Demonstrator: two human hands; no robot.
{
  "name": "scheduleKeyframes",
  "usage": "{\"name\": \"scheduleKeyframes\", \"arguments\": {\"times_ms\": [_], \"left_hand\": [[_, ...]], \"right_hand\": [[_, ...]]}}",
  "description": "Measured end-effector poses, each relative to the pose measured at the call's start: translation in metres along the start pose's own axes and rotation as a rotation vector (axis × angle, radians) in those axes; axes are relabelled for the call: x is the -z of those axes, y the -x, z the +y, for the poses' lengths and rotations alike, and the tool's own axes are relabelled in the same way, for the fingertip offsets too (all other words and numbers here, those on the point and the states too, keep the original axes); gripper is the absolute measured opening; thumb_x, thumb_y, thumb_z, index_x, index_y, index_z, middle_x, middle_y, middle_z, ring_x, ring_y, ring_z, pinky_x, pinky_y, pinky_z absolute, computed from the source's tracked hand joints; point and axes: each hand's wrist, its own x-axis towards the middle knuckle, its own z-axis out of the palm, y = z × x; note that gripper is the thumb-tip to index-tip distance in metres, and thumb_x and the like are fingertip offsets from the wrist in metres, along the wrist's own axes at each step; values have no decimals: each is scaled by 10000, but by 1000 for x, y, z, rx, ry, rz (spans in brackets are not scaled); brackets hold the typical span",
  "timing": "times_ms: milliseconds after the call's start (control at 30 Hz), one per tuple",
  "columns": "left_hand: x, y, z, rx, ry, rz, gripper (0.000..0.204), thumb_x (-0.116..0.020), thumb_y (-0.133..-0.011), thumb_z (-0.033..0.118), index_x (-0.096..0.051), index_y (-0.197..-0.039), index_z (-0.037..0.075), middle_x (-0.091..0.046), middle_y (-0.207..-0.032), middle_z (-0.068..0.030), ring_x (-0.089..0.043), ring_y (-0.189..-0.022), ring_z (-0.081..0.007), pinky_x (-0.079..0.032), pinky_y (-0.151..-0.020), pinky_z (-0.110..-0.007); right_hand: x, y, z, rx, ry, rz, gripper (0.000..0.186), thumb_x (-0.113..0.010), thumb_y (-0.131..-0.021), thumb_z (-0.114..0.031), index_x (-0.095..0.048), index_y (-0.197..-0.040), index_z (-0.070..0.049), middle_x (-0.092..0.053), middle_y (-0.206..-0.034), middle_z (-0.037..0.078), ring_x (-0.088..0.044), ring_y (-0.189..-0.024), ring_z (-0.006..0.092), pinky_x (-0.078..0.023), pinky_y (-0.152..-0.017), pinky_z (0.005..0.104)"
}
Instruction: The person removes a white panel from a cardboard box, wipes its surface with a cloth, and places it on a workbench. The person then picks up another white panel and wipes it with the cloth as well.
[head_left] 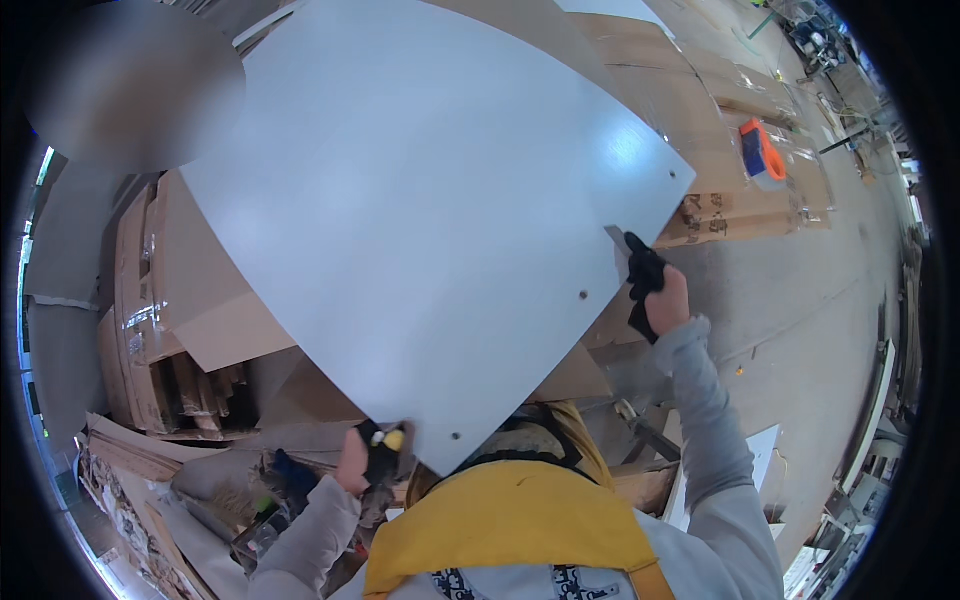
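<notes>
A large white glossy panel [430,210] with several small dark holes along its near right edge fills the middle of the view, one corner pointing at my body. My left hand [372,457], in a black glove with a yellow patch, is closed on the panel's left edge close to that corner. Farther up the opposite edge, my right hand [655,290] grips the panel, its black-gloved fingers against the rim. A grey patch lies on the white surface beside each hand; I cannot tell whether it is a reflection or a thin piece. The fingers underneath are hidden.
Flattened brown cardboard [655,75] lies beyond the panel, with an orange-and-blue tape dispenser [762,153] on it. Stacked cartons [150,300] stand at the left. Beside my right arm is a white board [765,450]. A blurred round shape [140,85] covers the upper left.
</notes>
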Motion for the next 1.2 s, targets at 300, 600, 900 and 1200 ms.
{"name": "scheduleKeyframes", "arguments": {"times_ms": [300,600,900,1200], "left_hand": [[-169,-71,59,7,172,-371,203,-580,-916,87,-608,-1096,-2,-622,-988,-8,-561,-881,-72,-479,-762,-260],[-258,-133,88,89,299,-396,232,-552,-937,114,-583,-1141,9,-628,-1022,-30,-616,-887,-118,-522,-772,-279],[-235,-153,153,-175,-317,-781,236,-693,-807,102,-636,-1011,-1,-661,-928,-74,-588,-826,-121,-504,-739,-294],[-38,-120,220,-516,-231,-105,548,-683,-834,240,-517,-1269,-50,-605,-1183,-110,-572,-1052,-160,-451,-930,-305]], "right_hand": [[59,-24,-12,197,5,-415,343,-557,-717,82,-658,-1029,-19,-642,-896,214,-585,-838,419,-484,-730,378],[106,7,32,332,216,-499,396,-617,-647,46,-652,-1015,-97,-613,-897,147,-573,-822,383,-491,-700,424],[99,26,3,30,18,-166,397,-550,-675,116,-636,-1034,-31,-605,-859,185,-580,-814,393,-475,-705,380],[26,60,-24,-269,-205,251,440,-490,-662,160,-653,-1042,8,-675,-908,174,-653,-827,286,-495,-771,311]]}}
